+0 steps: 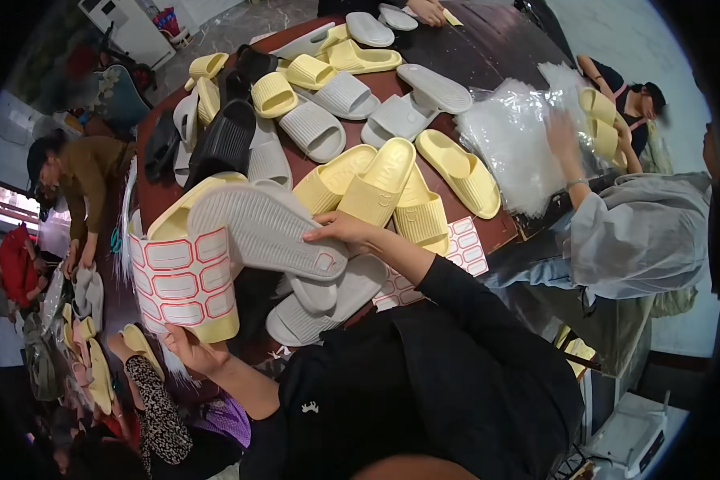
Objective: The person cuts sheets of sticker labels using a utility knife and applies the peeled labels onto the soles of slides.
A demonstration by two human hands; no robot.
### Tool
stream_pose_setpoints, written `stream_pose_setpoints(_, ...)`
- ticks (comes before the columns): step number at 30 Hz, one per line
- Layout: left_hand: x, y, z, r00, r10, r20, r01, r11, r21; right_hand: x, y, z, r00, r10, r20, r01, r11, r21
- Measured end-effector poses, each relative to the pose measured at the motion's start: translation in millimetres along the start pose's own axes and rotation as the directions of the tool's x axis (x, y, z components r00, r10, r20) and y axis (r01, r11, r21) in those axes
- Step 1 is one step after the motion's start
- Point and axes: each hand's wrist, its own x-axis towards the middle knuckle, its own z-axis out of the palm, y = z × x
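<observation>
Slides [284, 137]: matt, foam-like plastic, ribbed straps. Grey sole [268, 232]: fine ridges, matt. Label sheets [186, 276]: paper, smooth. Clear bags [512, 136]: thin plastic film, glossy, crinkled. Tabletop [488, 44]: dark, smooth, slight sheen. Black sleeve [488, 308]: matt cloth. Grey shirt [644, 228]: cloth, wrinkled, matt.

head-worn camera, looking forward and steeply down, close above the hands [272, 292]
</observation>
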Motion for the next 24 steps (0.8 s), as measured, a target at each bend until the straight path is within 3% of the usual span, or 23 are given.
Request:
stream_pose_setpoints(2, -0.7, 1.6, -1.7, 0.997, 0.001, 0.079, 0.004, 0.998, -0.063, 1.1, 13.4, -1.1, 0.999, -0.032, 0.009, 0.031, 0.996, 0.089)
stream_pose_setpoints(4, -0.5, 1.8, 5.5, 0.999, 0.013, 0.046, -0.012, 0.999, -0.035, 2.4, 22.4, -2.4, 0.995, -0.094, 0.011, 0.089, 0.965, 0.248)
stream_pose_setpoints(7, -5.5, 6.4, 10.4, 0.999, 0.033, -0.02, -0.033, 0.999, 0.016, -8.5, 20.6, -9.8, 0.995, -0.053, 0.089, 0.025, 0.956, 0.292)
stream_pose_setpoints(9, -7.1, 13.7, -4.3, 0.997, 0.058, 0.058, -0.061, 0.996, 0.062, -37.0, 4.4, -13.1, 0.995, -0.089, -0.04, 0.097, 0.896, 0.433)
stream_pose_setpoints(10, -8.4, 14.9, -7.8, 0.993, 0.07, 0.098, -0.078, 0.994, 0.081, -46.2, 2.9, -26.1, 0.976, -0.156, -0.154, 0.209, 0.875, 0.437)
stream_pose_setpoints(12, -11.2, 15.8, 1.2, 0.994, 0.103, 0.025, -0.105, 0.991, 0.078, -78.1, -6.8, -61.6, 0.895, -0.238, -0.377, 0.385, 0.839, 0.385)
stream_pose_setpoints(13, -11.7, 16.2, 8.2, 0.991, 0.128, -0.033, -0.125, 0.99, 0.071, -108.4, -30.7, -66.4, 0.857, -0.344, -0.383, 0.48, 0.803, 0.354)
stream_pose_setpoints(15, -11.8, 15.4, 12.5, 0.982, 0.156, -0.108, -0.149, 0.987, 0.067, -157.7, -61.2, -107.3, 0.608, -0.518, -0.601, 0.629, 0.777, -0.032)
stream_pose_setpoints(17, -9.2, 13.6, 13.2, 0.99, 0.138, -0.032, -0.135, 0.988, 0.071, -206.3, -101.5, -127.9, 0.185, -0.54, -0.821, 0.673, 0.678, -0.294)
stream_pose_setpoints(18, -7.3, 12.0, 13.1, 0.992, 0.128, 0.008, -0.128, 0.989, 0.073, -241.3, -121.7, -160.3, 0.302, -0.647, -0.7, 0.721, 0.636, -0.277)
stream_pose_setpoints(19, -6.2, 7.7, 11.1, 0.991, 0.134, -0.006, -0.133, 0.988, 0.075, -270.3, -140.9, -188.8, 0.124, -0.68, -0.722, 0.679, 0.589, -0.438)
stream_pose_setpoints(21, -5.4, 1.6, 6.2, 0.993, 0.118, 0.023, -0.118, 0.993, 0.011, -295.5, -178.1, -181.0, 0.097, -0.727, -0.679, 0.81, 0.455, -0.371)
stream_pose_setpoints(23, -4.0, -0.7, 6.5, 0.993, 0.11, 0.028, -0.11, 0.994, -0.019, -325.3, -214.6, -207.4, 0.32, -0.658, -0.681, 0.763, 0.606, -0.227)
stream_pose_setpoints(24, -1.2, -1.1, 10.2, 0.994, 0.103, 0.031, -0.102, 0.995, -0.015, -337.7, -226.3, -233.4, 0.328, -0.658, -0.678, 0.759, 0.611, -0.226)
